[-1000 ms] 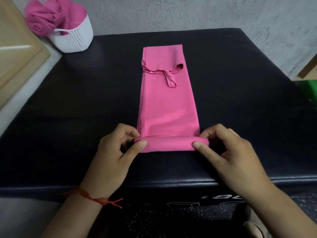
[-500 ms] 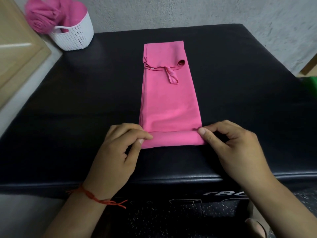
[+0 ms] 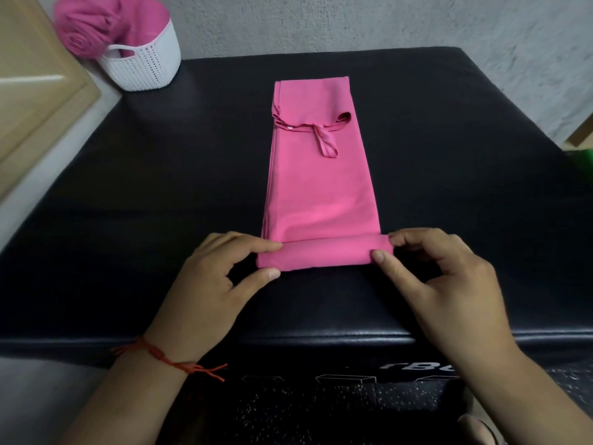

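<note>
Pink folded cloth (image 3: 321, 187) lies near the surface's (image 3: 128, 220) front edge; left hand (image 3: 211, 284) and right hand (image 3: 442, 284) pinch its rolled end.

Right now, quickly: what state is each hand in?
Left hand: pinches the left end of the pink cloth roll.
Right hand: pinches the roll's right end.

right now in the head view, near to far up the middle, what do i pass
black pad's front edge → rolled end of the pink cloth → flat stretch of the cloth → strap loop → grey wall
</note>
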Demonstrator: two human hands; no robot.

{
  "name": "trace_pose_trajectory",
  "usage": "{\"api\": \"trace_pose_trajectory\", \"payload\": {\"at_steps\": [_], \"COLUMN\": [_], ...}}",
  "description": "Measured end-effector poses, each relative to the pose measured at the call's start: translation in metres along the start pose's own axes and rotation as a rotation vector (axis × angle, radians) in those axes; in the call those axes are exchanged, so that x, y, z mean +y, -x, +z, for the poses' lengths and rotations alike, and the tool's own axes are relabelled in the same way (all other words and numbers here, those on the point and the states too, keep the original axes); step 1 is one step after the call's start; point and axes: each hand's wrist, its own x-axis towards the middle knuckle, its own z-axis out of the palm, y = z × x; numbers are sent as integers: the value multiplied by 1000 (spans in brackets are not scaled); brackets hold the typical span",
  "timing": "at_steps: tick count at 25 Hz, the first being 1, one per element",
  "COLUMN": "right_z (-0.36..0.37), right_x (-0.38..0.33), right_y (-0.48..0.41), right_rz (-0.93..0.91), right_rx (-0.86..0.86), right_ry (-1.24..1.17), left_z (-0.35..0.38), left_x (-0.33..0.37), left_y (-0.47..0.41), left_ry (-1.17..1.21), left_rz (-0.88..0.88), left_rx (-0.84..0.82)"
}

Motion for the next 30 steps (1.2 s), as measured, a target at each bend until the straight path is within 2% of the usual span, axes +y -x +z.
{"api": "trace_pose_trajectory", "payload": {"at_steps": [7, 9, 12, 15, 21, 26, 30], "right_z": [0, -1, -2, 0, 9, 7, 10], "right_x": [4, 3, -1, -3, -5, -10, -12], "right_y": [-7, -8, -7, -6, -9, -13, -15], "right_rz": [7, 25, 52, 51, 11, 41, 39], "right_rx": [-152, -157, -150, -145, -162, -250, -280], "right_ry": [61, 22, -26, 23, 170, 220, 295], "left_z": [4, 5, 4, 4, 7, 6, 7], "left_x": [-1, 1, 7, 10, 11, 7, 9], "left_y": [-2, -3, -3, -2, -6, -8, -3], "left_ry": [0, 16, 167, 203, 175, 95, -32], "left_rz": [-91, -97, -117, -88, -91, -72, 47], "left_rx": [21, 39, 29, 10, 37, 30, 127]}}
